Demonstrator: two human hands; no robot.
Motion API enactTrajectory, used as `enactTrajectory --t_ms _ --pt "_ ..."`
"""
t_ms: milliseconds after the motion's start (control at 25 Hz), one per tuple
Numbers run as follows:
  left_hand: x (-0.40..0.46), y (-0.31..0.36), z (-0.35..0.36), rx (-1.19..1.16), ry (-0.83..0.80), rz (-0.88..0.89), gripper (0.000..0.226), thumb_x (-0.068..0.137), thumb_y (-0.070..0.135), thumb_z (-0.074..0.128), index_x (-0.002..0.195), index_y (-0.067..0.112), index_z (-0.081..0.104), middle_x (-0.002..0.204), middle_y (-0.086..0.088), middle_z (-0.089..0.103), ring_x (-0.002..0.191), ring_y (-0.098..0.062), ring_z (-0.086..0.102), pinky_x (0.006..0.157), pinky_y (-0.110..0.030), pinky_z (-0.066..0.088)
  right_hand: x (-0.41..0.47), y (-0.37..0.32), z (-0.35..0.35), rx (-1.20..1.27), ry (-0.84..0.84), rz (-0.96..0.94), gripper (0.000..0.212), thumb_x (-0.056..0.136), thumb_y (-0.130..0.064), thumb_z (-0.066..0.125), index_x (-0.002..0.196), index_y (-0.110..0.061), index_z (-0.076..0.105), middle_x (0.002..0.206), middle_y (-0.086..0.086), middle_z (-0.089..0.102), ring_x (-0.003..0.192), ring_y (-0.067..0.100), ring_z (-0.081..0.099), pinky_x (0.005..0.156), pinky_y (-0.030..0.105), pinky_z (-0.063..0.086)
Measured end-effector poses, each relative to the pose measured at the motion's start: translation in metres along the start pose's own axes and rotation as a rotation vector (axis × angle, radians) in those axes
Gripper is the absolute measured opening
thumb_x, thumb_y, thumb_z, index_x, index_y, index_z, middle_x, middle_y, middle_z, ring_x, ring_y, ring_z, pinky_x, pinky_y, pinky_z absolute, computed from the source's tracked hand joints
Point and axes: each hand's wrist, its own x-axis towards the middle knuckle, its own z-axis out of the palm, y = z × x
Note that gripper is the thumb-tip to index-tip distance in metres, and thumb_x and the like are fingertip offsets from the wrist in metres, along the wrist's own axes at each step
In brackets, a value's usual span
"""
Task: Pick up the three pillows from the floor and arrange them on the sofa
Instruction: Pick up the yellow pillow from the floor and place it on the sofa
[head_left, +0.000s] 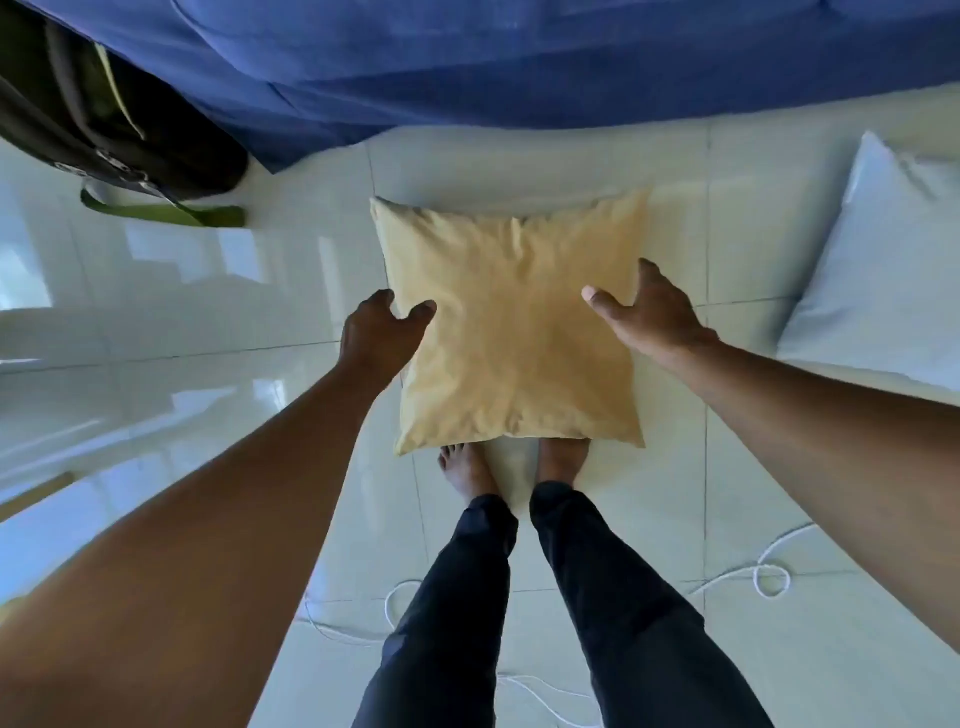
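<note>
Head view: the yellow pillow (514, 332) lies flat on the floor (208, 322), just before the person's feet, with the sofa (467, 62) beyond its far edge. It is roughly square, with no clear long axis. The left hand (376, 338) is at its left edge, fingers (421, 310) curled but spread, thumb touching the fabric, nothing gripped yet. The right hand (649, 312) spreads wide over the right edge, also holding nothing. The pillow sits between both hands, each about equally near. A white pillow (872, 260) lies to the right.
</note>
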Motion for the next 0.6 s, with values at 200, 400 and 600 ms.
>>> enactTrajectory --t_ms 200,400,600 --pt "0.098 -0.036 0.059 -0.216 0.026 -0.196 0.105 0.08 0.075 0.072 0.146 -0.006 0.056 0.149 -0.024 0.06 0.138 -0.041 0.057 0.111 -0.044 0.046 0.1 0.04 0.059 0.186 0.106 0.221 0.107 0.077 -0.087 0.055 0.151 -0.011 0.044 0.151 0.01 0.055 0.136 0.034 0.054 0.1 0.038 0.043" --pt "0.139 -0.057 0.086 -0.639 -0.128 -0.363 0.105 0.057 0.082 0.082 0.142 0.023 0.066 0.133 0.007 0.074 0.119 -0.016 0.069 0.111 -0.034 0.046 0.133 0.051 0.089 0.709 0.074 0.384 0.099 0.064 -0.093 0.06 0.131 -0.02 0.062 0.12 -0.004 0.067 0.116 0.023 0.065 0.103 0.037 0.05" --pt "0.076 -0.029 0.066 -0.801 -0.235 -0.218 0.061 0.083 0.068 0.073 0.125 0.024 0.078 0.112 0.004 0.085 0.103 -0.014 0.082 0.096 -0.035 0.062 0.077 0.034 0.067 0.826 0.044 0.305 0.086 0.062 -0.089 0.068 0.115 -0.021 0.069 0.117 -0.005 0.074 0.11 0.021 0.069 0.11 0.041 0.049"
